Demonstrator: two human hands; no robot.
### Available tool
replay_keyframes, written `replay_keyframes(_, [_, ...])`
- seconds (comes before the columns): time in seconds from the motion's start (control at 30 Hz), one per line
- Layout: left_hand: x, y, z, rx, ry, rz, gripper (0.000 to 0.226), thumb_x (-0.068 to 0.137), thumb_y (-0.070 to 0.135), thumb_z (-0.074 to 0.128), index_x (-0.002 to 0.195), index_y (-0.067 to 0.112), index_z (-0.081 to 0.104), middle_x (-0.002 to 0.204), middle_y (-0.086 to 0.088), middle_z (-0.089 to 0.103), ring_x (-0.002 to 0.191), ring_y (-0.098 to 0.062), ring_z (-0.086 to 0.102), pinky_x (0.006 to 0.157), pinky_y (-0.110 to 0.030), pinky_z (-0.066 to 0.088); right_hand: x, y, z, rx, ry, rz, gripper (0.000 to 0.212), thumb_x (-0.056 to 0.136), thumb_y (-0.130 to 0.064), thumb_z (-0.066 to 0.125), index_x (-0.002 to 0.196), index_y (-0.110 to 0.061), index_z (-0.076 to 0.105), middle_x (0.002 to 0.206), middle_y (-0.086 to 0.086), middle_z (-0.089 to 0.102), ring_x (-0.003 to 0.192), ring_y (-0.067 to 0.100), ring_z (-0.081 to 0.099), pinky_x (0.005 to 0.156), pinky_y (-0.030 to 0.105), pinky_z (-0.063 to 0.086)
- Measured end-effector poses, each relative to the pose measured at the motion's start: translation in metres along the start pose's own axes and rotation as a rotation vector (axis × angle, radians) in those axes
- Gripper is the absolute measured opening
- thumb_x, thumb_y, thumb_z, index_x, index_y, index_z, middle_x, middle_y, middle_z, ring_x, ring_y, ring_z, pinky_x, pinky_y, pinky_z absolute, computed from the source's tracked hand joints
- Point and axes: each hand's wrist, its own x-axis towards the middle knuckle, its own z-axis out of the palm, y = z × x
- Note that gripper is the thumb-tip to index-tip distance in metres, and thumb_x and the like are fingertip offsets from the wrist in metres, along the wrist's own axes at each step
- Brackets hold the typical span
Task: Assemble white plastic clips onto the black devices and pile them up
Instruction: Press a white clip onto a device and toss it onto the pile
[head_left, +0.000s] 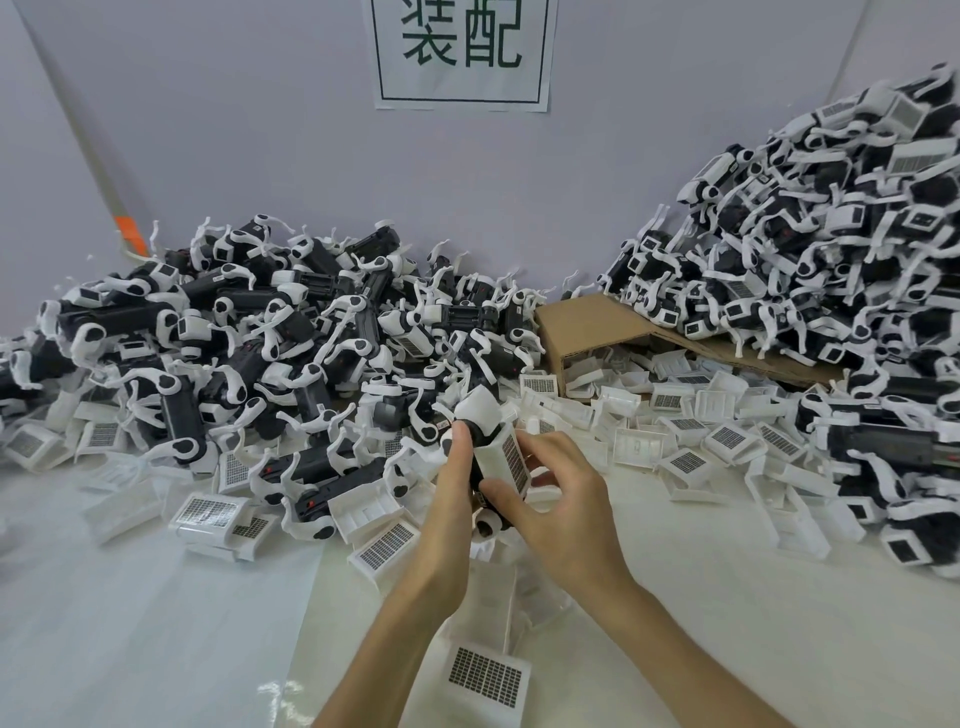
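Left hand (451, 501) is gripping a black device (476, 467), fingers curled around it; right hand (563, 512) is pinching a white clip (503, 454) against it.

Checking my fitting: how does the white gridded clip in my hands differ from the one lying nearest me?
The held white gridded plastic clip stands tilted against a black device, pinched by the right hand; the nearest white gridded clip lies flat, loose and untouched. Both show dark grid panels.
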Motion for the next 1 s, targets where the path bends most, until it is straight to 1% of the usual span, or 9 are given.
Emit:
replay_keyframes(0.07, [-0.001,0.001,0.000,-0.004,0.012,0.007,0.059,0.085,0.076,0.053,0.120,0.031,0.070,0.104,0.005,0.077,0.092,-0.007,0.072,0.071,-0.022,0.051,0.000,0.000,0.001,-0.001,-0.006,0.006,0.040,0.085,-0.032,0.079,0.121,-0.019,0.068,0.103,-0.016,0.061,0.099,0.007,0.064,0.083,0.014,0.049])
replay_keyframes(0.17, [0.000,0.001,0.001,0.063,0.045,0.110,0.029,0.090,0.037,0.073,0.114,0.021,0.070,0.083,0.006,0.076,0.073,-0.001,0.070,0.056,-0.012,0.048,-0.002,-0.001,0.002,0.001,-0.007,0.008,0.041,0.085,-0.021,0.079,0.123,-0.021,0.067,0.105,-0.018,0.061,0.099,0.008,0.065,0.086,0.020,0.053])
replay_keyframes(0.27, [0.001,-0.001,0.001,0.053,0.086,0.139,0.022,0.090,0.017,0.074,0.112,0.017,0.071,0.094,-0.002,0.078,0.087,-0.012,0.075,0.062,-0.017,0.054,-0.004,0.000,0.005,-0.023,0.008,-0.024,0.044,0.082,-0.015,0.078,0.125,-0.019,0.067,0.106,-0.017,0.061,0.098,0.007,0.065,0.086,0.022,0.054])
replay_keyframes(0.4, [0.000,-0.004,0.003,0.051,0.095,0.191,0.017,0.093,0.012,0.069,0.104,0.024,0.073,0.094,0.000,0.078,0.090,-0.012,0.075,0.066,-0.018,0.055,-0.006,-0.001,0.007,-0.031,0.060,-0.036,0.046,0.080,-0.012,0.080,0.124,-0.021,0.068,0.100,-0.015,0.062,0.093,0.007,0.065,0.081,0.013,0.052])
replay_keyframes(0.47, [0.000,-0.005,0.004,0.040,0.104,0.207,0.019,0.094,0.010,0.068,0.101,0.026,0.074,0.093,-0.001,0.078,0.090,-0.013,0.075,0.066,-0.019,0.055,-0.006,-0.002,0.006,-0.028,0.052,-0.040,0.046,0.080,-0.012,0.080,0.124,-0.020,0.069,0.096,-0.010,0.063,0.091,0.011,0.065,0.080,0.013,0.052])
replay_keyframes(0.57, [0.001,-0.004,0.003,0.020,0.107,0.237,0.025,0.093,0.009,0.070,0.095,0.034,0.076,0.092,-0.001,0.078,0.090,-0.013,0.074,0.068,-0.020,0.056,-0.006,-0.003,0.007,-0.014,0.051,-0.058,0.045,0.080,-0.024,0.075,0.124,-0.018,0.070,0.094,-0.006,0.064,0.090,0.011,0.065,0.080,0.011,0.050])
replay_keyframes(0.67, [0.001,-0.004,0.004,-0.001,0.120,0.265,0.024,0.089,0.013,0.073,0.092,0.037,0.076,0.091,0.000,0.078,0.090,-0.013,0.074,0.071,-0.021,0.057,-0.007,-0.006,0.010,-0.004,0.066,-0.064,0.044,0.079,-0.034,0.070,0.120,-0.020,0.071,0.091,-0.008,0.062,0.088,0.010,0.065,0.078,0.010,0.048])
replay_keyframes(0.87, [0.003,-0.009,0.003,-0.011,0.144,0.270,0.034,0.093,0.003,0.067,0.091,0.036,0.076,0.090,0.001,0.078,0.087,-0.010,0.074,0.069,-0.019,0.056,-0.011,-0.007,0.015,-0.005,0.126,-0.075,0.038,0.079,-0.036,0.071,0.117,-0.031,0.070,0.086,-0.014,0.058,0.085,0.006,0.064,0.075,0.006,0.045])
replay_keyframes(1.0, [0.005,-0.008,-0.001,-0.099,0.149,0.186,0.013,0.084,0.019,0.076,0.095,0.026,0.077,0.088,-0.003,0.076,0.084,-0.017,0.073,0.063,-0.024,0.055,-0.009,-0.006,0.014,0.005,0.016,-0.055,0.047,0.084,-0.031,0.076,0.130,-0.020,0.066,0.097,-0.007,0.056,0.096,0.011,0.062,0.084,0.016,0.050])
